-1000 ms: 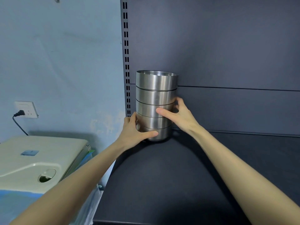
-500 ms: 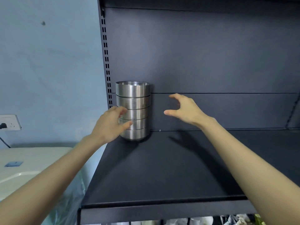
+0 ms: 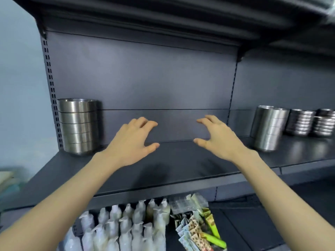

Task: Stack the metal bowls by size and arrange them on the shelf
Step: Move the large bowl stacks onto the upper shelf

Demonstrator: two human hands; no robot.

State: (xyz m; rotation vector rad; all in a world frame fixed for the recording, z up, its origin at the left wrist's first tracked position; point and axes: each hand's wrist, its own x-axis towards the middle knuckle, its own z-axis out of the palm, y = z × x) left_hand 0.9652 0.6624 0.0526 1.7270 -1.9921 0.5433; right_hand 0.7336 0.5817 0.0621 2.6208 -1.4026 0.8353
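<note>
A stack of several metal bowls stands upright in the far left corner of the dark shelf. My left hand hovers over the middle of the shelf, fingers spread, holding nothing, well right of that stack. My right hand hovers beside it, also spread and holding nothing. On the right part of the shelf stands a second tall stack of bowls. Beyond it sit two lower stacks of smaller bowls.
An upper shelf overhangs the space. Below the shelf's front edge, a lower level holds rows of white bottles and packets of snacks. A slotted upright post bounds the shelf on the left, next to a blue wall.
Both hands have let go of the left stack and moved right over the shelf's middle. The view has swung right and back, bringing the right-hand stacks and lower shelf into sight.
</note>
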